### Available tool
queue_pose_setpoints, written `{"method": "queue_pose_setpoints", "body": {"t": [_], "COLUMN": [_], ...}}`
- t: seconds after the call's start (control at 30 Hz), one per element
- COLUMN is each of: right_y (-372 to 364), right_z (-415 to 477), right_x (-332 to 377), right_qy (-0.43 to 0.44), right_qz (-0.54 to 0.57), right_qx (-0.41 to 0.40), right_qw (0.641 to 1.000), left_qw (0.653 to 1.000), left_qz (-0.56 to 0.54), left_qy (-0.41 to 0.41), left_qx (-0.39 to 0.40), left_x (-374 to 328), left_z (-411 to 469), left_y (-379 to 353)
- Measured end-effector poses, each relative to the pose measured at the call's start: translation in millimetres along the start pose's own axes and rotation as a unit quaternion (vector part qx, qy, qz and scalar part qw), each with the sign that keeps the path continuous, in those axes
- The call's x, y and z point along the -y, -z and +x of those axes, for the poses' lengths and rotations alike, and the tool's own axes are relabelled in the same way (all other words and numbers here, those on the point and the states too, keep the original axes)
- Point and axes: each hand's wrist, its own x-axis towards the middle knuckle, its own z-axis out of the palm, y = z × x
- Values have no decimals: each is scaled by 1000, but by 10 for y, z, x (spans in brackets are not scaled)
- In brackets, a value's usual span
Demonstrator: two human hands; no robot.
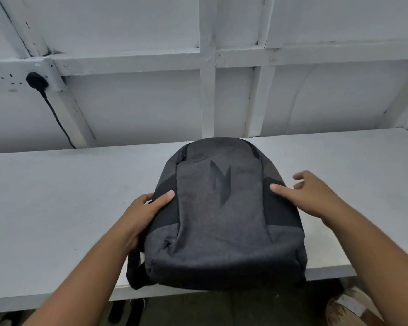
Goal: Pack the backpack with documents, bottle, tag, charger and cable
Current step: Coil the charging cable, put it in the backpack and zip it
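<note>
Leaning over the near edge of the white table [57, 208], we have the grey backpack [222, 220] lying flat between our two hands, front panel up, its bottom end overhanging the table edge toward us. A black strap [134, 271] hangs down just below our left hand [144, 212]. That hand grips the backpack's left side: the thumb lies on top of the dark side panel while the fingers wrap underneath, out of sight. Across the bag, our right hand [316, 196] is open, fingers spread and loose; its thumb touches the right side panel, and the other fingers hover beyond the bag's edge, blurred, above the table. Past both thumbs, a dark angular logo [219, 182] sits on the front panel, and further on the zipped top of the bag points away from us. Far beyond our left hand, a black plug [37, 82] sits in a wall socket, its cord [57, 118] dropping behind the table.
</note>
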Motion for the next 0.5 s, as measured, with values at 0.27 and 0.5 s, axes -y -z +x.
{"method": "queue_pose_setpoints", "body": {"t": [0.27,0.5], "right_y": [-85,432], "right_z": [217,237], "right_x": [-413,-506], "right_qy": [-50,91], "right_qz": [167,238], "right_qx": [169,153], "right_qw": [970,955], "left_qw": [998,979], "left_qz": [32,-3], "left_qy": [-56,-204], "left_qx": [19,4], "left_x": [-164,-250], "left_z": [-87,-186], "left_y": [-32,-358]}}
